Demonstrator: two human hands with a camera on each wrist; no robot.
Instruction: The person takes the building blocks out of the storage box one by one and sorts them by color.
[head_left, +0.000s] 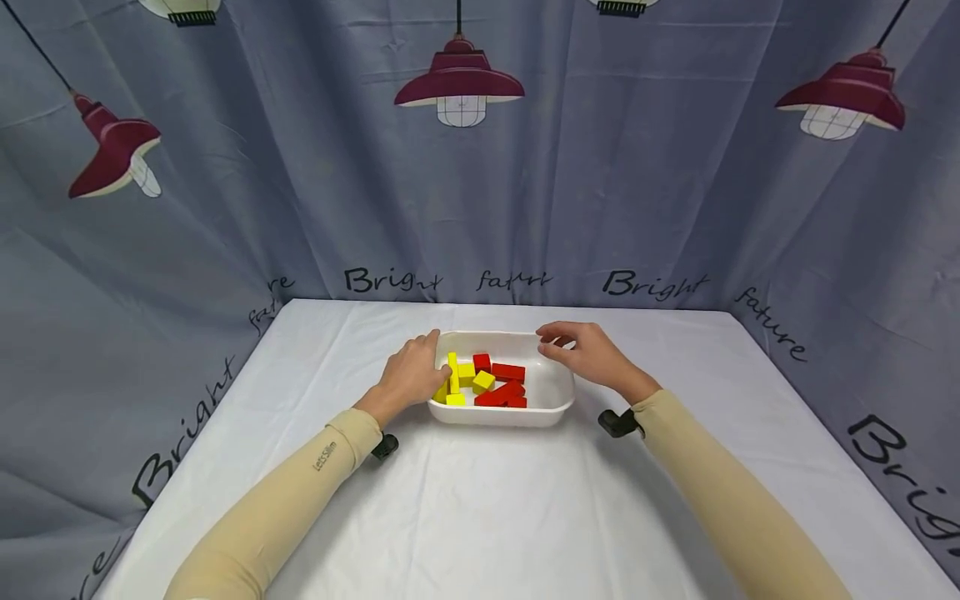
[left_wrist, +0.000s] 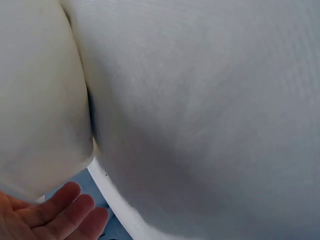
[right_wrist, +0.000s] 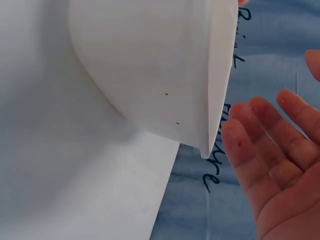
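Observation:
A white plastic tray [head_left: 502, 417] stands on the table, holding several yellow blocks [head_left: 467, 374] on the left and several red blocks [head_left: 508, 372] to their right. My left hand [head_left: 408, 368] grips the tray's left end, thumb over the rim and the other fingers on the outside. In the left wrist view, those fingertips [left_wrist: 85, 210] show just beyond the tray wall [left_wrist: 40, 100]. Over the tray's right end hovers my right hand [head_left: 588, 354], fingers loosely bent and holding nothing. The right wrist view has its fingers beside the tray's rim [right_wrist: 220, 75], with a gap between.
White cloth covers the table [head_left: 510, 517], whose far edge meets a blue-grey curtain [head_left: 322, 167] with printed lamps and lettering. Dark wrist-camera mounts [head_left: 618, 423] hang below both sleeves, close above the cloth.

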